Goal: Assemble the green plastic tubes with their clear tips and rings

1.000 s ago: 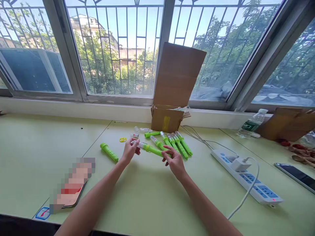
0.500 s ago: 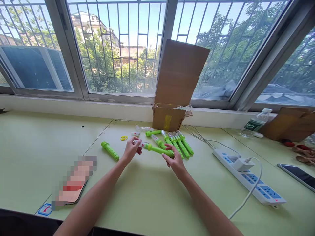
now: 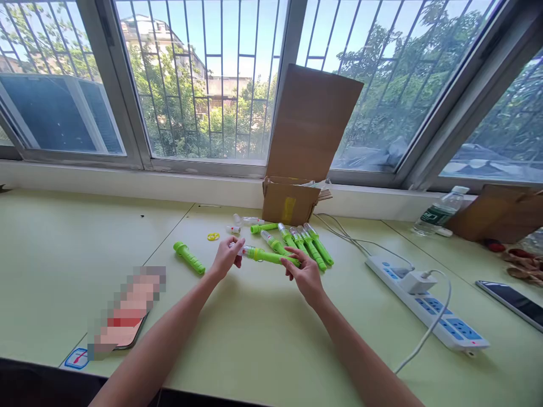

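Between my two hands lies a green plastic stick (image 3: 267,256) with a clear tip and yellow ring, held nearly level above the table. My left hand (image 3: 228,259) is closed on its clear end at the left. At the green end, the fingers of my right hand (image 3: 304,275) are closed round it. Just behind are several finished-looking green sticks with clear tips (image 3: 313,244), lying side by side. A loose green tube (image 3: 189,258) rests left of my left hand. Behind that hand lie yellow rings (image 3: 212,236), a small clear cap (image 3: 233,229) and a green tube (image 3: 263,228).
An open cardboard box (image 3: 290,202) stands against the window sill. On the right are a white power strip (image 3: 428,305) with cables, a water bottle (image 3: 441,213) and a dark-screened phone (image 3: 511,304). Another phone (image 3: 131,333), partly blurred out, lies at the left front.
My right hand's fingers have closed further round the green end and turned, and the stick has rotated with them. My left hand stays nearly in place at the clear end.
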A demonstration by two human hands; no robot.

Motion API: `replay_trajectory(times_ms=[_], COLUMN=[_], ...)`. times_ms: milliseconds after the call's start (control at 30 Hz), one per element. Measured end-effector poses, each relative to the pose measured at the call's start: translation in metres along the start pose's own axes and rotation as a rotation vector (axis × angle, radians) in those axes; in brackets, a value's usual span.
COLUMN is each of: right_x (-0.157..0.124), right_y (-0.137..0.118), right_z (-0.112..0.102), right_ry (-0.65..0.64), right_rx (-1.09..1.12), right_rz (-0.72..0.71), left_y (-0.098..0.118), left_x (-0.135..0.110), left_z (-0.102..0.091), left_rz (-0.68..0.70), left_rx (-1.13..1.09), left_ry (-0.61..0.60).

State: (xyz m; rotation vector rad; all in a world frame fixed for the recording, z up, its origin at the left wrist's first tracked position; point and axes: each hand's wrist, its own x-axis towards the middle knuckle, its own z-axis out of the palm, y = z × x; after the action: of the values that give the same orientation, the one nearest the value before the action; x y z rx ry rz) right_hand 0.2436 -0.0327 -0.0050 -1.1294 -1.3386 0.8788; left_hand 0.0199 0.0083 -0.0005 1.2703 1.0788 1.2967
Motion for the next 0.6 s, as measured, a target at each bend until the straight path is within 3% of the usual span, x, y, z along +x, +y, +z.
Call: replay_trajectory(times_ms=[400,600], right_x=[0.0004,-0.0042], right_y=[0.0028,-0.0043], right_z=[0.0028,0.0067], right_ry=[0.009,0.026], right_rx=[-0.045,0.008], right_rz=[0.087,0.065], left_y=[-0.0019,-0.0011], left_x=[-0.0012,-0.0014], left_z=[0.003,0.005], left_rz=[0.02,-0.069], left_rx=[0.027,0.004], left_ry=[-0.047,-0.022])
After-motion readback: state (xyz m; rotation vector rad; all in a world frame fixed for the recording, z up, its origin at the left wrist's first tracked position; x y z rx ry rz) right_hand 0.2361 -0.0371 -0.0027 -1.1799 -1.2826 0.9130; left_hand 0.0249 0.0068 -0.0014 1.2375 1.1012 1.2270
